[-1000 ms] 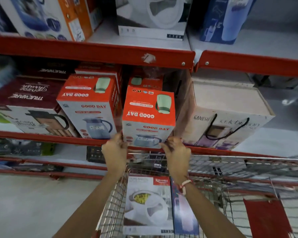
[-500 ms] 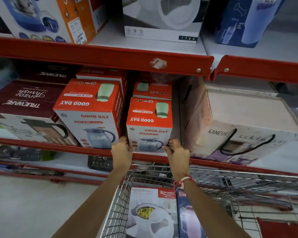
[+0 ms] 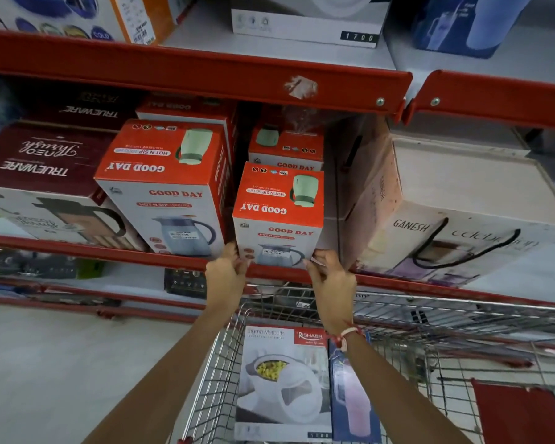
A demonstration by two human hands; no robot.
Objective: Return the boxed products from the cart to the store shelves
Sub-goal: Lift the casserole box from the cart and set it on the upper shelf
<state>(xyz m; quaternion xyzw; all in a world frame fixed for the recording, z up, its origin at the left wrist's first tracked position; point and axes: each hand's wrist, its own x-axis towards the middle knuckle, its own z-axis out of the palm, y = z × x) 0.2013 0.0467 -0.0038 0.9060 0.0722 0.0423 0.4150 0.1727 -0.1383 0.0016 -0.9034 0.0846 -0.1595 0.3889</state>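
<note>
A small red-and-white Good Day jug box (image 3: 277,216) stands upright on the middle red shelf (image 3: 77,248), in front of another small Good Day box (image 3: 285,145). My left hand (image 3: 226,277) grips its lower left corner and my right hand (image 3: 330,283) its lower right corner. A larger Good Day box (image 3: 164,184) stands just to its left. Below, the wire cart (image 3: 430,331) holds a white Rishabh casserole box (image 3: 282,379) and a dark blue tumbler box (image 3: 353,395) beside it.
A tilted Ganesh box (image 3: 446,213) leans right of the small box. Maroon Trueware boxes (image 3: 39,174) fill the shelf's left. The upper shelf (image 3: 205,68) carries a white box (image 3: 305,24) and a blue box (image 3: 462,24). A red child-seat flap (image 3: 519,415) sits in the cart.
The small Good Day box has gone deeper onto the shelf and settled upright between its neighbours, both hands staying at its lower corners. The view has moved closer to the shelf.
</note>
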